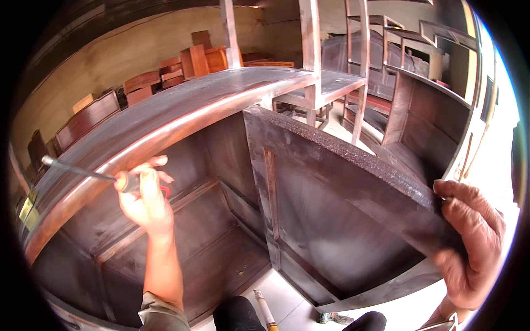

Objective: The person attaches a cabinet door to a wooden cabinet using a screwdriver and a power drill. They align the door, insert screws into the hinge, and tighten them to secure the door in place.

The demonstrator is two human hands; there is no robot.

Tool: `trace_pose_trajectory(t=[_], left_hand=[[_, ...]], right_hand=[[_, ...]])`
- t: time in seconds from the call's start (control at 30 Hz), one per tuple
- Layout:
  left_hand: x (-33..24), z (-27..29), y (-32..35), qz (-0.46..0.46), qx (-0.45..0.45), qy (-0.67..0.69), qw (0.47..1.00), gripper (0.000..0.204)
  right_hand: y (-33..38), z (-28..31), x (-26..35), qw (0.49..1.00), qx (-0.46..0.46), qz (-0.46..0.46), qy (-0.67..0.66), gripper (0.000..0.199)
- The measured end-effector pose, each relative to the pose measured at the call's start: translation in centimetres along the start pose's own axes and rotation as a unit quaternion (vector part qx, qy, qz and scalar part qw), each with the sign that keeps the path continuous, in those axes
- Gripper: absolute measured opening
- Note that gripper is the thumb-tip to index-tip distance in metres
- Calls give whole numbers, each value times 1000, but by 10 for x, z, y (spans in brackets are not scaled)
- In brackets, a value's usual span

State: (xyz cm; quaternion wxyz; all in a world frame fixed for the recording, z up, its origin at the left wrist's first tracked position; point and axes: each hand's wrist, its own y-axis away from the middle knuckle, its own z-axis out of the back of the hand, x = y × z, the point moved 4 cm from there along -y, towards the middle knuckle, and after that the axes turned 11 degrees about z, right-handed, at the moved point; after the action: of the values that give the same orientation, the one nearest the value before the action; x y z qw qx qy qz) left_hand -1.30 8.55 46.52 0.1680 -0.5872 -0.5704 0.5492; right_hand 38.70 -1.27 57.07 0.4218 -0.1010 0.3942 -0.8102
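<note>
I look down into a dark brown wooden cabinet (182,118) with its door (342,182) swung open toward me. My left hand (144,198) is closed around a screwdriver (74,170) with a red handle; its metal shaft points left along the cabinet's top front edge. A brass hinge (28,208) sits on that edge at the far left, beyond the tip. My right hand (469,243) grips the free outer edge of the open door, thumb on top, holding it steady.
More dark wooden cabinet frames (419,88) stand at the back right. Stacked reddish wooden pieces (182,69) line the far wall. A tool with a pale handle (264,309) lies on the light floor near my knees (237,315).
</note>
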Motion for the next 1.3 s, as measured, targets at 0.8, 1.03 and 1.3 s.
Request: trace_pose_trajectory(t=[0.8,1.03,1.3], left_hand=[[-128,-125,8,237,203,79,947,32],[-147,-214,-24,112,290,-70,948,51],[-125,-222,-23,104,282,-71,951,58]], right_hand=[[-22,-20,-67,850,-78,243,-461,86],[-109,-34,-64,802,-112,22,-586,67],[-155,-67,-55,723,-100,-128,-671,30]])
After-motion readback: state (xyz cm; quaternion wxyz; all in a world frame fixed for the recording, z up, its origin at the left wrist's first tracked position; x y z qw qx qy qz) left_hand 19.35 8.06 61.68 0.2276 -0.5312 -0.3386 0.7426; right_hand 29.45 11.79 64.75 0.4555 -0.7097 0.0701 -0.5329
